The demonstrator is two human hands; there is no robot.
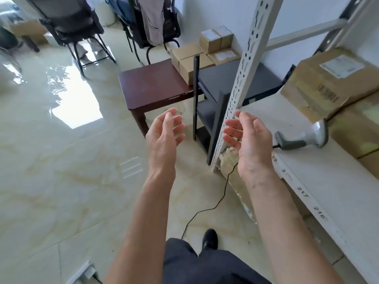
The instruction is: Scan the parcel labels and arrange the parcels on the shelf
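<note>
Parcels (202,52) on the far table, well beyond both empty grips.

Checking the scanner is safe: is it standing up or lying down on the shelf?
Lying down. The scanner rests on its side on the shelf, beside a parcel; neither hand touches it.

1. The shelf board (320,171) is matt off-white, with painted metal uprights punched with slots.
2. The parcel (328,83) at the shelf's far end is brown cardboard, creased, with a white paper label and glossy clear tape.
3. The scanner (303,138) near the shelf's front edge is smooth grey plastic with a darker matt grip.
4. The low table (151,85) is dark red-brown wood with a soft sheen.
5. The floor (61,160) is glossy, marble-patterned tile, mirroring window light.
6. Small parcels (205,52) at the table's far corner are plain matt cardboard.
</note>
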